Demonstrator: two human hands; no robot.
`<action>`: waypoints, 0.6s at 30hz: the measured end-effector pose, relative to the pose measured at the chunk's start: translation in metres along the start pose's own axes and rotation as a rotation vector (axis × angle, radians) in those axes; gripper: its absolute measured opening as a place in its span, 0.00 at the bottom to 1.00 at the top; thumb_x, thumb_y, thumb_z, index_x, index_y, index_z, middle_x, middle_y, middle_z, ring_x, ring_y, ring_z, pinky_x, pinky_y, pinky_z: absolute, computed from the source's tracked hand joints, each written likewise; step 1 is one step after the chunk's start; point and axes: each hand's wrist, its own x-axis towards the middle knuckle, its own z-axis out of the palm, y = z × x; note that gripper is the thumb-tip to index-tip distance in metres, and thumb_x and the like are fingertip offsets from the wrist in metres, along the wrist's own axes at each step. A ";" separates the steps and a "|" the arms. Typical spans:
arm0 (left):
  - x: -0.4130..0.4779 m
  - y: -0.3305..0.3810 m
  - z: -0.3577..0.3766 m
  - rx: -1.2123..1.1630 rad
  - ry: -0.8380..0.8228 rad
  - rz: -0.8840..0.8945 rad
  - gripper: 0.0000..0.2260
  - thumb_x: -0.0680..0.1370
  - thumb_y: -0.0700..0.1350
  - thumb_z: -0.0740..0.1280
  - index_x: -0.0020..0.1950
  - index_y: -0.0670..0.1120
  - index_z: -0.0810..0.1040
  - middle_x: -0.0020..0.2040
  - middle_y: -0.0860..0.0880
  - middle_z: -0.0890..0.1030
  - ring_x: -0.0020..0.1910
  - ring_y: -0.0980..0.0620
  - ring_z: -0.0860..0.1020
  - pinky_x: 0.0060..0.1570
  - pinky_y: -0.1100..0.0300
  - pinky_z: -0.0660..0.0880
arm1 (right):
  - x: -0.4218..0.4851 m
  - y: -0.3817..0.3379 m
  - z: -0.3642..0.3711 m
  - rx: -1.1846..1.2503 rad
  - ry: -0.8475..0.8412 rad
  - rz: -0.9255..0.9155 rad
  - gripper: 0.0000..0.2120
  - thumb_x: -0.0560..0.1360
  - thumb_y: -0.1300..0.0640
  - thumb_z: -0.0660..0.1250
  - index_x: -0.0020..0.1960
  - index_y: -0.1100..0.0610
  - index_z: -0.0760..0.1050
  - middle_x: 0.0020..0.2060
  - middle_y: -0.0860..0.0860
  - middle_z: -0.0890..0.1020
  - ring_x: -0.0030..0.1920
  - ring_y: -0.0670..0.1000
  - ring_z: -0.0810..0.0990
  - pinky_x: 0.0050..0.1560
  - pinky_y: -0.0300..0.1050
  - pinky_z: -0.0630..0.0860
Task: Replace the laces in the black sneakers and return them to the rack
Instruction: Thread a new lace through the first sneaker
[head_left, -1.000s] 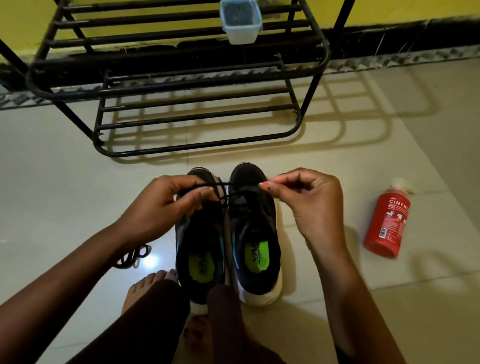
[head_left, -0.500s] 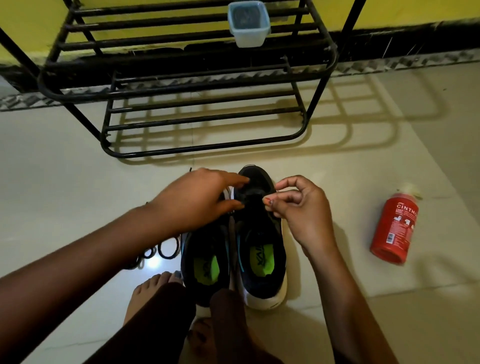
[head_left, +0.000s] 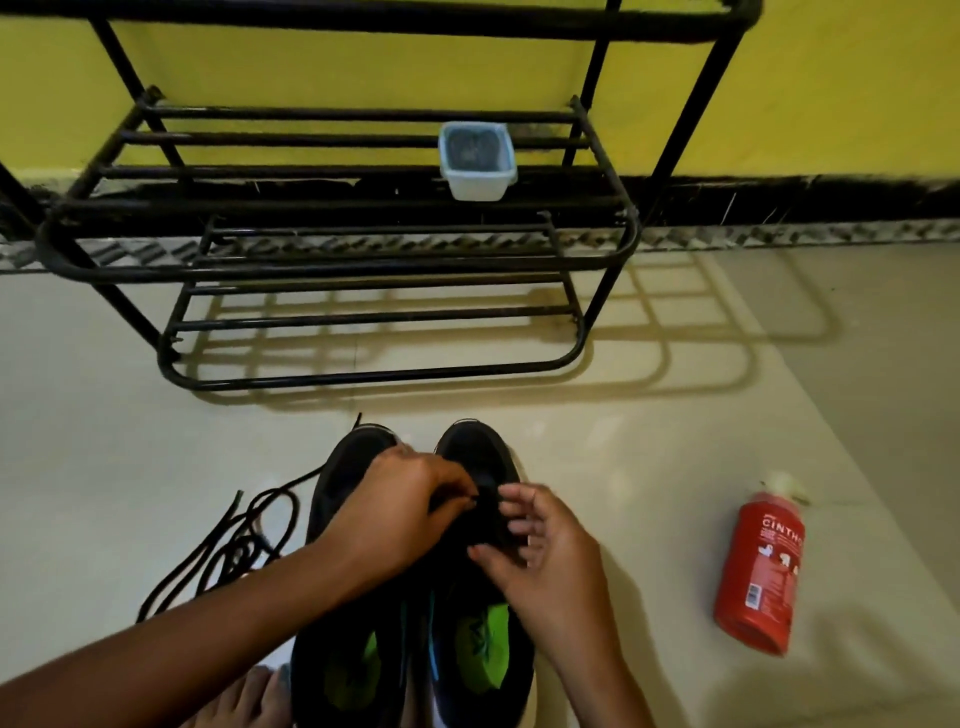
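Relacing stood midway: the black sneakers (head_left: 470, 452) sat on the near floor (head_left: 649, 457), my left grip (head_left: 410, 499) pinched narrow on, I judged, the right shoe's lace, my right grip's (head_left: 540, 556) hold untellable, the far rack (head_left: 374, 371) awaiting them.

Both forearms reach forward and converge. The left hand (head_left: 410, 506) lies palm down, its fingers (head_left: 460, 493) curled and the tips pinched together. The right hand (head_left: 545, 556) faces it, fingers loosely bent and spread, thumb held apart.

Open floor (head_left: 597, 431) between sneakers (head_left: 480, 449) and rack (head_left: 332, 266); loose lace (head_left: 236, 556) left, red bottle (head_left: 761, 577) right.
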 end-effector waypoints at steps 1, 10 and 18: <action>0.000 -0.002 0.002 0.010 0.005 -0.018 0.05 0.75 0.48 0.68 0.48 0.52 0.83 0.45 0.56 0.84 0.45 0.57 0.79 0.57 0.59 0.68 | -0.002 0.002 0.000 -0.084 -0.047 0.012 0.25 0.68 0.59 0.74 0.58 0.42 0.69 0.52 0.39 0.72 0.51 0.38 0.73 0.54 0.33 0.73; 0.003 -0.008 0.021 0.053 -0.098 -0.074 0.08 0.76 0.47 0.65 0.53 0.51 0.82 0.50 0.51 0.83 0.50 0.52 0.79 0.56 0.55 0.72 | 0.008 0.007 0.005 -0.305 -0.176 0.044 0.37 0.69 0.63 0.67 0.74 0.53 0.57 0.64 0.48 0.64 0.64 0.48 0.68 0.65 0.41 0.69; 0.012 0.000 0.030 0.227 -0.093 -0.122 0.10 0.78 0.50 0.58 0.53 0.53 0.79 0.51 0.51 0.79 0.53 0.51 0.75 0.56 0.57 0.63 | 0.018 0.022 0.013 -0.275 0.093 -0.007 0.16 0.77 0.59 0.62 0.64 0.52 0.74 0.55 0.50 0.75 0.53 0.48 0.77 0.48 0.30 0.66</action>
